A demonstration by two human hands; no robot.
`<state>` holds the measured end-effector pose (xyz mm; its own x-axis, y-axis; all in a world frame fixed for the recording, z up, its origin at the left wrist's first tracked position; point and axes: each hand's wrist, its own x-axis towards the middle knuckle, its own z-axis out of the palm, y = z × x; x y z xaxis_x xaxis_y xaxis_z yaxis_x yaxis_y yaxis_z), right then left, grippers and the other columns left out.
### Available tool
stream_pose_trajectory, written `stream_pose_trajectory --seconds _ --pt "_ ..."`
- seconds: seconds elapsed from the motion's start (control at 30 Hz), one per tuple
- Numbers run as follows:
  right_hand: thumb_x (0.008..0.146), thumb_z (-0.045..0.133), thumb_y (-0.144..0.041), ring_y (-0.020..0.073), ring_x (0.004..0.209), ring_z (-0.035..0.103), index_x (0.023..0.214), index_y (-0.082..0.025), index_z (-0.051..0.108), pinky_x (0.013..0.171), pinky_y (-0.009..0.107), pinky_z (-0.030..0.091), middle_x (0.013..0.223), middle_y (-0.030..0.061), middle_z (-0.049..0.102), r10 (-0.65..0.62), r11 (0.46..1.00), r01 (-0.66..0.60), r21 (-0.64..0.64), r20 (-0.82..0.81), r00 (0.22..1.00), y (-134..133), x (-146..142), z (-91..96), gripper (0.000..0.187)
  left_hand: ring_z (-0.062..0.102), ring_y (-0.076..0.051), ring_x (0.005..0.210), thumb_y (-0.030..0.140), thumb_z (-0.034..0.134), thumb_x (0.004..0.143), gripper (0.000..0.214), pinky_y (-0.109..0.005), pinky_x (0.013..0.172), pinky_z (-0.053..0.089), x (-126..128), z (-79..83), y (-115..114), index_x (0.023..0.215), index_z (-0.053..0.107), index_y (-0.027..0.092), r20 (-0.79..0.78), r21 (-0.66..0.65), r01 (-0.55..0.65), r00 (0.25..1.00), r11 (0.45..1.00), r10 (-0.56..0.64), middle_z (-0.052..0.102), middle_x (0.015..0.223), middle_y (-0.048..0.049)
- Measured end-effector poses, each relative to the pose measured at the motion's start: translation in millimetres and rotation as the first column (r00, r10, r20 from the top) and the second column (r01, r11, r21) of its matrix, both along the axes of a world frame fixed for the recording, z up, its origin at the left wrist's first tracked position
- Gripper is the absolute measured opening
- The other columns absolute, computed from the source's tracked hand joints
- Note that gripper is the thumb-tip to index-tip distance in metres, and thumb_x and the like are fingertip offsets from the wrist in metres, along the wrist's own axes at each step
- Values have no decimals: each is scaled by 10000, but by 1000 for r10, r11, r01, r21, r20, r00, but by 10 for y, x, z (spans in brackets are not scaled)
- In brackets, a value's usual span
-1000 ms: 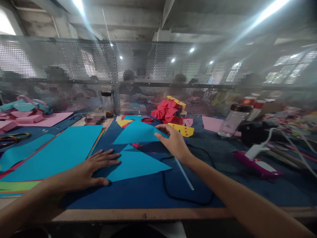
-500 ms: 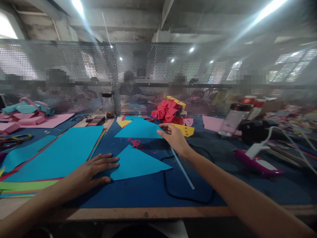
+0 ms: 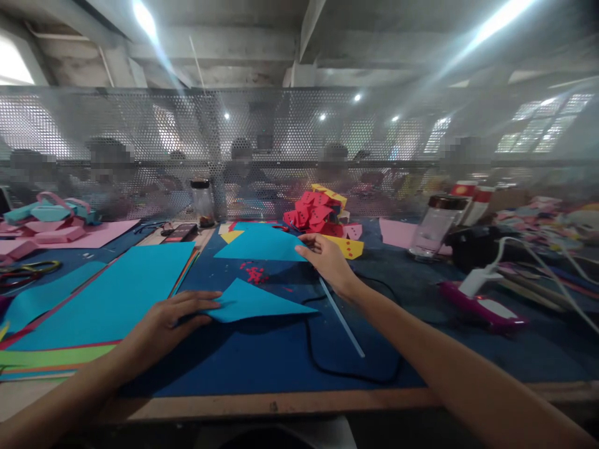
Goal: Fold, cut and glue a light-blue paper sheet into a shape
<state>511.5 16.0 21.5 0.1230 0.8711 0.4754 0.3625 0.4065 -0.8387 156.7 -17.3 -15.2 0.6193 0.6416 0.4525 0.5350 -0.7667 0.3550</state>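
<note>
My left hand point(image 3: 166, 321) pinches the left edge of a near blue paper triangle point(image 3: 255, 301) and lifts it off the dark blue mat point(image 3: 262, 358). My right hand point(image 3: 326, 259) grips the right corner of a far blue paper triangle point(image 3: 259, 244), which lies a little farther back on the mat. Small red paper scraps point(image 3: 255, 273) lie between the two triangles. A thin pale blue strip point(image 3: 341, 317) runs along the mat below my right wrist.
A stack of large blue, green and red sheets point(image 3: 100, 293) lies at left. A pile of red and yellow folded boxes point(image 3: 322, 212), a jar point(image 3: 203, 201), a clear bottle point(image 3: 433, 232), a black cable point(image 3: 327, 368) and a pink device point(image 3: 482, 305) stand about. People sit behind the mesh screen point(image 3: 281, 143).
My left hand went from lying flat on the near triangle to pinching its edge and raising it. My right hand slid the far triangle back, away from the near one.
</note>
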Motion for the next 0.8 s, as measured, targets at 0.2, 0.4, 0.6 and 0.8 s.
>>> stream_pose_trajectory --seconds 0.2,0.4,0.6,0.8 --pt "731 734 -357 198 931 673 991 -167 661 887 361 528 988 75 727 5 1000 -7 -26 -74 997 -15 15 31 331 704 -261 1063 528 592 899 337 -352 892 584 26 244 -58 1091 740 293 192 -144 -106 972 984 133 746 1154 -16" --pt "704 761 -378 187 883 684 990 -161 664 825 328 545 952 62 738 -7 995 -18 -94 -264 964 17 72 96 372 685 -145 650 494 618 885 343 -195 558 537 -172 561 -74 1079 747 243 194 -36 -280 940 959 281 782 879 13" --pt "670 794 -362 188 854 685 977 -165 673 782 316 550 943 59 737 -32 991 -22 -130 -395 918 -4 65 147 384 691 -162 830 519 583 902 336 -302 839 554 -450 687 -76 1114 710 292 243 216 -462 879 860 411 755 1055 56" --pt "718 744 -371 174 861 669 1004 -158 662 812 316 533 926 52 720 46 989 -74 -130 -206 978 -56 -92 30 365 708 -219 962 486 625 887 295 -267 828 534 -916 358 123 1119 697 320 151 219 -563 827 797 542 749 1091 72"
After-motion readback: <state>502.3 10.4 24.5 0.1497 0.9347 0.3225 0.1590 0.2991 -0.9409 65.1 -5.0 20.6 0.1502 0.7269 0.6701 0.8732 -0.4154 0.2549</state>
